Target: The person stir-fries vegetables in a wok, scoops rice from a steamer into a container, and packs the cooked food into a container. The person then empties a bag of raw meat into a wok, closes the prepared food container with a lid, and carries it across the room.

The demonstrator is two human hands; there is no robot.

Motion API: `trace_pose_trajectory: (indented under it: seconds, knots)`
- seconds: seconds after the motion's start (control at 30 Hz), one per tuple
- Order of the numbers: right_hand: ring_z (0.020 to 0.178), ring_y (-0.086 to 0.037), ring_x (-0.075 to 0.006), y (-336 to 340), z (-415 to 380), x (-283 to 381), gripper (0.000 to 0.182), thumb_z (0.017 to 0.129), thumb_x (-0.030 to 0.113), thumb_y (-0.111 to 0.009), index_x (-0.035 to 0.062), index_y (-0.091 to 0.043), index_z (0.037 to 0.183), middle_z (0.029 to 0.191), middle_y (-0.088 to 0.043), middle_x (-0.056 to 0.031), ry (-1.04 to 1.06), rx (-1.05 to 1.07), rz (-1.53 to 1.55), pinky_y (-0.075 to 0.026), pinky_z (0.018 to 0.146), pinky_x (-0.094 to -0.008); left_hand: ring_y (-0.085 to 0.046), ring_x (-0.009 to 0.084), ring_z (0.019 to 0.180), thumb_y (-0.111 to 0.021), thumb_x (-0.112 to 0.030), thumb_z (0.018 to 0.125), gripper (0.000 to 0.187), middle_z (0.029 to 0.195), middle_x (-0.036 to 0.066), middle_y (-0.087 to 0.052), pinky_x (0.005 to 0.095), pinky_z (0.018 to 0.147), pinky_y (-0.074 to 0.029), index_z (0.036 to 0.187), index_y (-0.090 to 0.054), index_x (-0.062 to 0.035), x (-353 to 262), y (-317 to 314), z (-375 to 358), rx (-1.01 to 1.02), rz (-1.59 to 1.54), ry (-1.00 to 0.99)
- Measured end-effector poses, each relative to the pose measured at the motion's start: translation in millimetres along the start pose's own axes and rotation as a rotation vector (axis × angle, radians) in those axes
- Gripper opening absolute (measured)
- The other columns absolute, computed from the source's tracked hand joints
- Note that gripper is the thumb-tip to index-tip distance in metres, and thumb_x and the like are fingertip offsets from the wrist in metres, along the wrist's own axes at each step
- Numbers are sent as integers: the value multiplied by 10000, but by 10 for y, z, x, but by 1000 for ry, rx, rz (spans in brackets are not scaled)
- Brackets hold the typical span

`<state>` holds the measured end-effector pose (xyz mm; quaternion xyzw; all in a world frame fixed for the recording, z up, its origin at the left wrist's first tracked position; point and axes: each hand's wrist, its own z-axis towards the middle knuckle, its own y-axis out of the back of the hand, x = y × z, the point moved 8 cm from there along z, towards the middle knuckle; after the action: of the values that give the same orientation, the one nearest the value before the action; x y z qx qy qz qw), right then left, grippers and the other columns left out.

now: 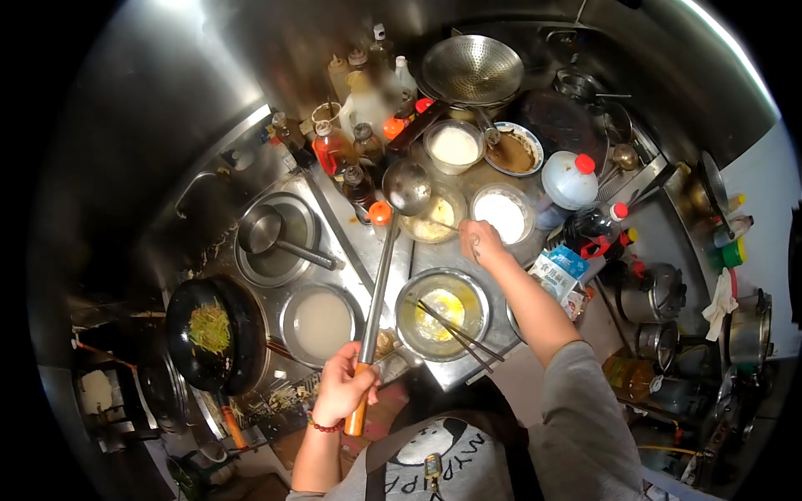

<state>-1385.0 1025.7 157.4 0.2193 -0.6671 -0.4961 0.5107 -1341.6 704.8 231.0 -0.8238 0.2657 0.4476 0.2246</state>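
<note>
One ladle [382, 284]; two chopsticks [455, 331] across one steel bowl [474, 301]
Left grip [347, 386] clasps ladle; right grip [482, 244], beyond bowl, pinches thin handle [447, 225].

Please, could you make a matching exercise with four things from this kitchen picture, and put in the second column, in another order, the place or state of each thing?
Column one
1. Long metal ladle with a wooden handle
2. Round black wok
3. Pair of thin dark chopsticks
4. Shiny metal strainer with many small holes

Column two
A. Farthest back of the four
B. Leaning in a round metal bowl with a yellow mixture
C. Held in the left grip
D. Containing green shredded food

Right pairs: 1-C, 2-D, 3-B, 4-A
</note>
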Motion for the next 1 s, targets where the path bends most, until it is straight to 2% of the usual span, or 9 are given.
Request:
trace_pose_trajectory:
  seconds: [0.13, 0.2, 0.27, 0.47, 0.6, 0.73, 0.8, 0.93, 1.0]
  knots:
    - [545, -559, -290, -309, 177, -365, 155, 712, 74, -485, 28, -607, 796, 637, -583, -172, 110, -56, 326, -429, 492, -372, -491, 89, 415, -487, 12, 768, 156, 605, 40, -520, 205, 385, -407, 918, -443, 12, 58, -26, 52, -19, 46, -1]
    - [495, -503, -172, -142, 36, -447, 163, 708, 78, -499, 11, -617, 798, 584, -554, -79, -433, 177, 590, -400, 440, -300, -491, 88, 417, -493, 9, 768, 162, 605, 40, -521, 206, 387, -408, 922, -442, 13, 62, -44, 66, -26, 84, -5]
    - [479, -452, -114, 25, -49, -444, 134, 714, 83, -519, -4, -607, 764, 570, -514, -29, -507, 223, 687, -375, 418, -252, -491, 87, 416, -502, 10, 767, 154, 604, 37, -521, 207, 387, -408, 911, -445, 12, 74, -51, 63, -54, 110, -14]
    - [563, -578, -283, 906, -105, -204, 153, 737, 120, -507, -8, -590, 756, 606, -582, -153, 0, -270, 150, -445, 527, -355, -485, 86, 410, -501, 20, 770, 142, 604, 38, -523, 200, 375, -400, 908, -468, 9, 110, -67, -96, 54, -116, 95]
    - [649, -557, -392, 595, -61, -327, 248, 800, 246, -499, 15, -585, 830, 666, -566, -228, 203, -139, -146, -432, 582, -446, -468, 84, 395, -515, 31, 751, 243, 610, 60, -521, 183, 362, -374, 992, -485, 42, 185, 74, -536, 121, -449, 137]
    - [397, -422, -193, 898, -397, 381, 272, 781, 197, -588, 25, -561, 990, 450, -437, -96, 226, -129, 38, -358, 426, -327, -458, 92, 382, -533, -42, 753, 286, 592, 70, -502, 187, 358, -364, 1008, -456, 62, 186, 372, -1113, 111, -588, -14]
    - [462, -410, -106, 805, -643, 977, 213, 785, 107, -563, 20, -545, 979, 519, -437, -51, 337, 103, 281, -351, 457, -262, -452, 87, 392, -553, -97, 764, 299, 565, 68, -484, 195, 363, -366, 1017, -459, 34, 241, 582, -1217, 14, -624, -117]
    - [691, -587, -131, -190, -1836, 2601, 337, 813, 82, -510, 43, -459, 1144, 815, -609, -78, 538, 891, 721, -483, 654, -265, -474, 111, 952, -543, -79, 795, 364, 1003, 31, -511, 260, 869, -375, 1135, -459, 22, 370, 1077, -1125, -205, -500, -446]
    - [641, -583, -174, -789, -2440, 3186, 377, 843, 118, -471, 56, -372, 1201, 816, -585, -101, -230, 1195, 1355, -490, 608, -295, -473, 124, 985, -538, -80, 810, 387, 1000, 45, -511, 266, 872, -380, 1171, -442, 22, 513, 1338, -1000, -321, -370, -535]
